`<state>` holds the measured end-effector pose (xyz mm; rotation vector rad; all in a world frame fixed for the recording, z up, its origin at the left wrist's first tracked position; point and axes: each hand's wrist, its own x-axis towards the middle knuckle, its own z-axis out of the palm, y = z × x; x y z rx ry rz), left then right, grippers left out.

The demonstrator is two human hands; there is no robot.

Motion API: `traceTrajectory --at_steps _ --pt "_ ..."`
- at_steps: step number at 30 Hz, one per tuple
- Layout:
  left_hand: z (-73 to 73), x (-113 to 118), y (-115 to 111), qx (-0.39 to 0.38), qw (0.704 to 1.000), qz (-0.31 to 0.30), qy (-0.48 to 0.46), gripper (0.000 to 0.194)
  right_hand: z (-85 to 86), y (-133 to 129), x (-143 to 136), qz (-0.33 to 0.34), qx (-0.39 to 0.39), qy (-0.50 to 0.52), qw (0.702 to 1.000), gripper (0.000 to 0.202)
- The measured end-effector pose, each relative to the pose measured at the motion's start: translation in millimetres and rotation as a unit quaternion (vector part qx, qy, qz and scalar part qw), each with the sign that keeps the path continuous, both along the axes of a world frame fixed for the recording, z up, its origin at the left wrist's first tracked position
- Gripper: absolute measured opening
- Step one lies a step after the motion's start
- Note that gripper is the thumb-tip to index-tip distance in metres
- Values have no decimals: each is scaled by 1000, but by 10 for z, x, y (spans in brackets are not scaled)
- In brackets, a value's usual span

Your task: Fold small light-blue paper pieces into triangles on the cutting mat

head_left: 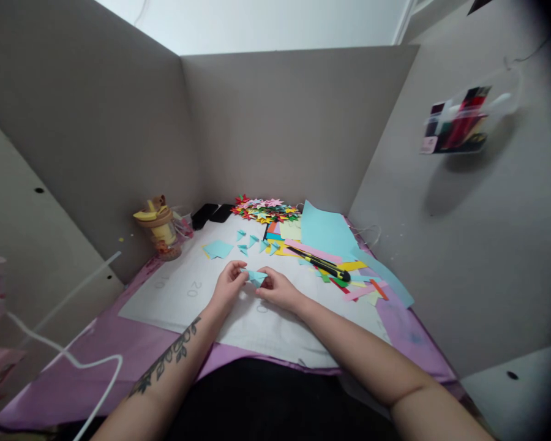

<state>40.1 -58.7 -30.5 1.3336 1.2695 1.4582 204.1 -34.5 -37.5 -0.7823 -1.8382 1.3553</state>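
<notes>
Between my two hands, above the white sheet (239, 312), is a small folded piece of light blue paper (256, 277). My left hand (232, 283) pinches its left end, and my right hand (278, 288) has fingers closed on its right end. Just beyond my hands lie several small folded blue paper pieces (253, 239). A little stack of blue paper squares (218, 248) rests to their left. On the right, a black and yellow utility knife (321, 263) lies over coloured paper strips (362, 291).
A heap of colourful folded paper stars (266, 209) sits at the back. Large blue sheets (328, 229) lie back right. At the left stand a tan cup (160, 229) and two dark flat objects (206, 215). Grey panels (294, 122) enclose the table. A clear pouch (463, 122) hangs right.
</notes>
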Motion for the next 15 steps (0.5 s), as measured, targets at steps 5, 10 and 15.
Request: traceTrajectory --at_steps 5,10,15 --pt "-3 12 -8 15 999 -14 -30 27 -14 -14 0 31 32 -23 999 27" --pt "16 39 -30 -4 998 -28 -54 36 -56 21 -9 11 40 20 999 30" --pt "39 50 -47 -21 997 -67 -39 45 -46 22 -7 -10 80 51 995 26"
